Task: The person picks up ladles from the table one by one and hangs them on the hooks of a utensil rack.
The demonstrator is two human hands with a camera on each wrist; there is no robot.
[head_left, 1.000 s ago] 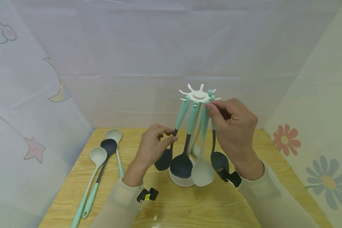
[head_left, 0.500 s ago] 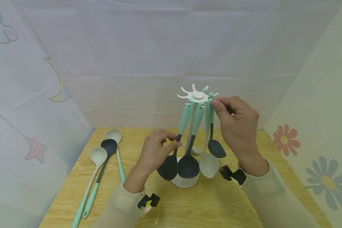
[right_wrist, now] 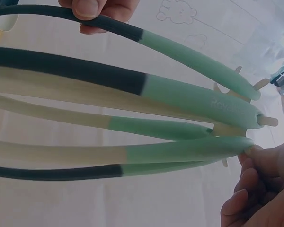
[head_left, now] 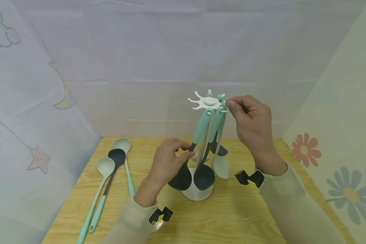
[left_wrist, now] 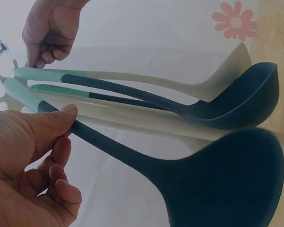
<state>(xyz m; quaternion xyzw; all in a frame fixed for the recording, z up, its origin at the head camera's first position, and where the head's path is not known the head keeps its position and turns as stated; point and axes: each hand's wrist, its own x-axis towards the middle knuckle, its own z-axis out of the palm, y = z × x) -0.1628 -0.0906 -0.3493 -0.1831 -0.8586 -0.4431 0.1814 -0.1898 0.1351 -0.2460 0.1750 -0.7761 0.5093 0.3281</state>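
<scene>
Hands [head_left: 167, 164] [head_left: 253, 125] apart, right one higher

Flat muted light, dimmer wrist views

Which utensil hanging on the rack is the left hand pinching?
The dark broad-headed utensil hanging leftmost in the head view; only its shaft is pinched by the left hand.

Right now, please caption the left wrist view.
Left grip pinches a dark, broad, green-handled utensil beside a dark, deep, green-handled ladle.
</scene>
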